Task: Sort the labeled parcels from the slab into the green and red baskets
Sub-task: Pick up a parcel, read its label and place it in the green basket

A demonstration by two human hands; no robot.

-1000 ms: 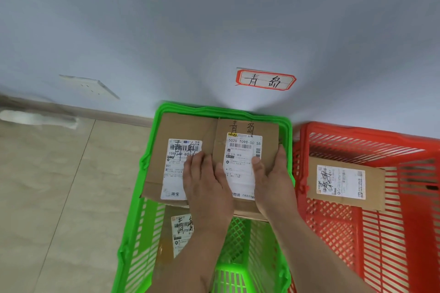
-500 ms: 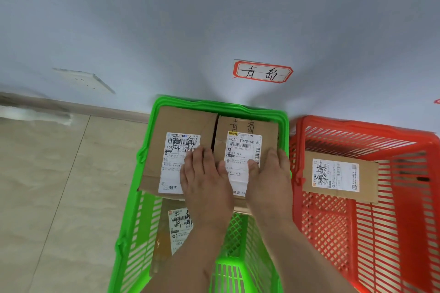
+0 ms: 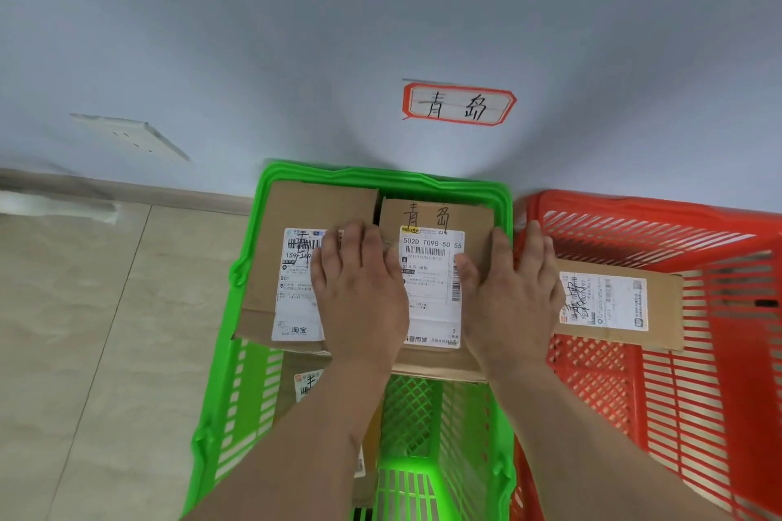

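While both hands are laid flat, with straight fingers, over the far end of the green basket (image 3: 237,385), nothing is gripped by either of them. The left hand (image 3: 359,292) is spread palm down across the seam where two cardboard parcels meet, and its fingers cover part of the white label of the left parcel (image 3: 279,266). The right hand (image 3: 514,296) is seen at the right edge of the right parcel (image 3: 431,279), its thumb resting on that parcel's label and its fingers reaching past the basket rim toward the red basket (image 3: 698,415). The two hands are held apart, with the label of the right parcel showing between them. Handwritten characters are seen on the cardboard above that label. Both parcels are placed side by side, touching, high in the green basket, and a third labelled parcel (image 3: 307,385) is glimpsed lower down beneath them. One more labelled parcel (image 3: 622,305) is lodged in the red basket. A red-bordered sign (image 3: 459,105) is fixed to the wall (image 3: 381,13) above the green basket.
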